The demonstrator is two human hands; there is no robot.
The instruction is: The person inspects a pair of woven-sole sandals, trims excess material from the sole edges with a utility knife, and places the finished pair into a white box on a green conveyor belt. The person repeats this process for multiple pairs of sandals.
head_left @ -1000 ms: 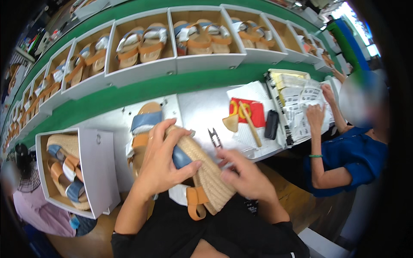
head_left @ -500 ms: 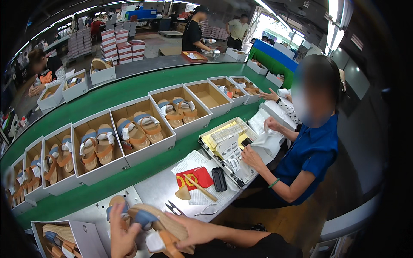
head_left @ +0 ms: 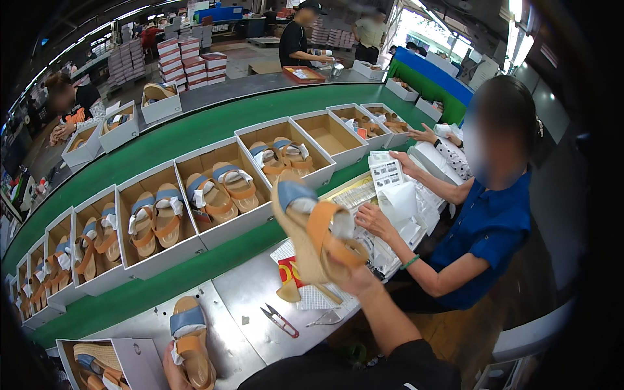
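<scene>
My right hand (head_left: 359, 284) grips a sandal (head_left: 300, 231) by its heel end and holds it up over the table, toe upward. The sandal has a blue strap, tan straps and a beige sole, with white tissue at the straps; it is slightly blurred. Low on the left, my left hand (head_left: 174, 373) closes on the side of a second sandal (head_left: 191, 348) with the same blue and tan straps; most of its fingers are hidden. Just left of it stands a white box (head_left: 140, 364) with sandals inside.
A row of open white boxes (head_left: 162, 260) with sandals lines the green belt (head_left: 247, 244). One box (head_left: 325, 140) holds no sandals. Snips (head_left: 281, 322) and a wooden mallet (head_left: 290, 290) lie on the metal table (head_left: 244, 341). At right, a person in blue (head_left: 481, 227) handles paper sheets (head_left: 387, 170).
My right hand has raised its sandal up and to the right. My left hand has moved down to the other sandal. The neighbouring person has lifted printed sheets.
</scene>
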